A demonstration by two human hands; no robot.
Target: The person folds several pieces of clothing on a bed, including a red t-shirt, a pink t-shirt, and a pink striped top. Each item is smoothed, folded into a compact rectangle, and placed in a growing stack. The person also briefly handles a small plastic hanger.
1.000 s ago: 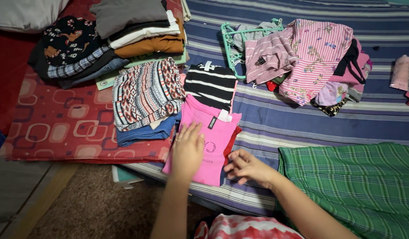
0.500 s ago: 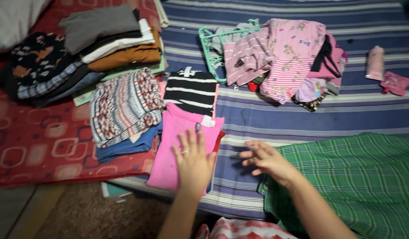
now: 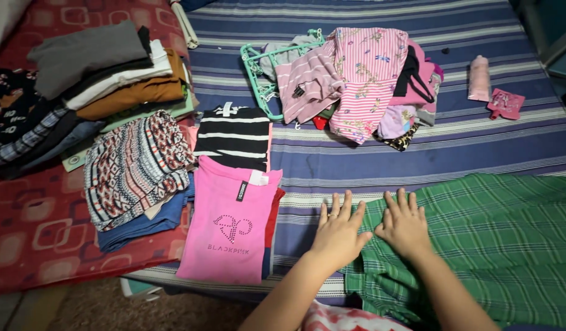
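At lower centre my left hand (image 3: 339,233) and right hand (image 3: 405,225) lie flat, fingers spread, holding nothing, on the green plaid cloth (image 3: 479,245), right of the pink shirt (image 3: 231,224). I judge smoothing underway; folding needs gripped edges.

green plaid cloth (image 3: 491,239), flat, bed's near-right corner
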